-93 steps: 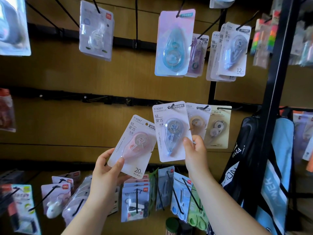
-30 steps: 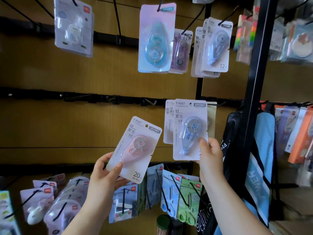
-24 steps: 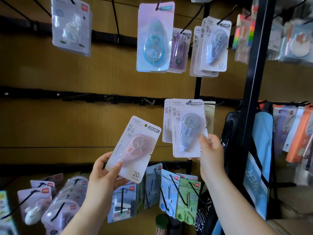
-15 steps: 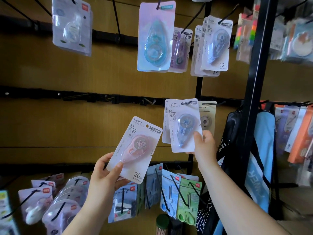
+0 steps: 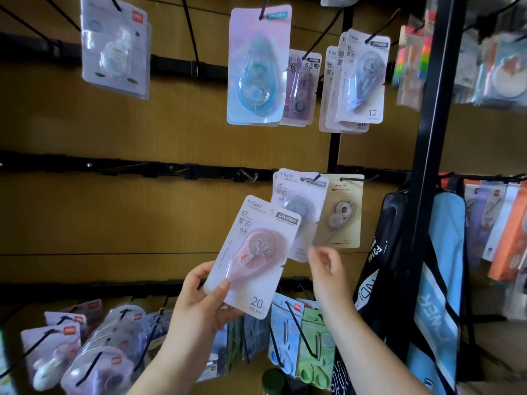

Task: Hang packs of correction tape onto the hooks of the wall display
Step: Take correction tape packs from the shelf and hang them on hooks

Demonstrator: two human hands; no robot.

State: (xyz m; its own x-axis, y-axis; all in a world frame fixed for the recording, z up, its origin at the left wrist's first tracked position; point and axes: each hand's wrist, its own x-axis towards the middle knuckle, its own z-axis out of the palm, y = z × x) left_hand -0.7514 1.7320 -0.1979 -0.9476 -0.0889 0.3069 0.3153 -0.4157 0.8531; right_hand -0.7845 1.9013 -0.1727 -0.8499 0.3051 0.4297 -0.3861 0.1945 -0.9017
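Centre of frame: the left hand (image 5: pixel 199 306) pinches a pink correction tape pack (image 5: pixel 253 252). The right hand (image 5: pixel 328 269), fingers loosely spread and empty, is just below a hanging blue pack (image 5: pixel 299 206).

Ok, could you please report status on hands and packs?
Left hand grips pink correction tape card pack. Right hand empty, relaxed. Blue tape pack hangs on black hook. No obstruction seen.

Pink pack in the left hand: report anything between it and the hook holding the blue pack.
Nothing visible blocks the hook. The blue pack already hangs on it; the right hand is lower, beside the pink pack.
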